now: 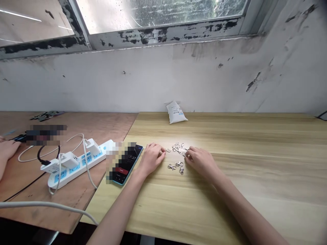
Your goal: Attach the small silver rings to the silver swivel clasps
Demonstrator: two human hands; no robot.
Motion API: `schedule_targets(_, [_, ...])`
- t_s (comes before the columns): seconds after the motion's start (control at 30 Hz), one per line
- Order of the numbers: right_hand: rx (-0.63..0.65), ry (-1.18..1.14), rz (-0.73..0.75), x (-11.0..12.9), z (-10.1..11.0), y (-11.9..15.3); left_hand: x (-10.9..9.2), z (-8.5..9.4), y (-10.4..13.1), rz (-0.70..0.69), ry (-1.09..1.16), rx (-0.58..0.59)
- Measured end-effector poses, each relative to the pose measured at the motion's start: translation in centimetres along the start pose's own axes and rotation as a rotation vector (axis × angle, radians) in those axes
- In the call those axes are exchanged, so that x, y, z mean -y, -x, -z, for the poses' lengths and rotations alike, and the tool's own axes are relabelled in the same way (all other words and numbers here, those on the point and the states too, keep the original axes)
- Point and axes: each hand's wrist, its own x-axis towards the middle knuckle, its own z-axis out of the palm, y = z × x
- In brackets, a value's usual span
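Note:
My left hand (pixel 153 157) rests low over the light wooden table with its fingers curled together. A small metal ring (pixel 168 150) shows at its fingertips. My right hand (pixel 200 159) is closed in a pinch, with part of a silver swivel clasp (pixel 184 154) showing at the fingers. Between the hands lies a loose pile of silver clasps and rings (pixel 176 147). Nearer to me, several swivel clasps with rings (pixel 181 169) lie apart from that pile, left of my right wrist. My fingers partly hide what they touch.
A phone (pixel 127 166) lies left of my left forearm. A white plastic packet (pixel 176 113) stands near the wall. On the brown table, a power strip (pixel 81 165) carries chargers and cables. Another person's hand (pixel 9 149) is at far left.

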Motion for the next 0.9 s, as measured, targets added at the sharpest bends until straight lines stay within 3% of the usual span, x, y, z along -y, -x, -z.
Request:
schedule_targets(0.17, [0.028,-0.074,-0.019,0.3,0.2,0.0,0.1,0.0,0.0,0.066,0.104,-0.030])
schedule_targets(0.47, [-0.012,-0.241,-0.089,0.4,0.7,0.4,0.3,-1.0,0.1,0.007,0.174,-0.004])
schedule_targets(0.67, [-0.059,-0.510,-0.063,1.4,0.3,0.4,-1.3,-1.4,0.2,0.019,0.339,-0.037])
schedule_targets(0.9, [-0.066,-0.603,-0.018,2.2,0.2,0.4,-2.6,-1.8,0.0,0.036,0.362,-0.055])
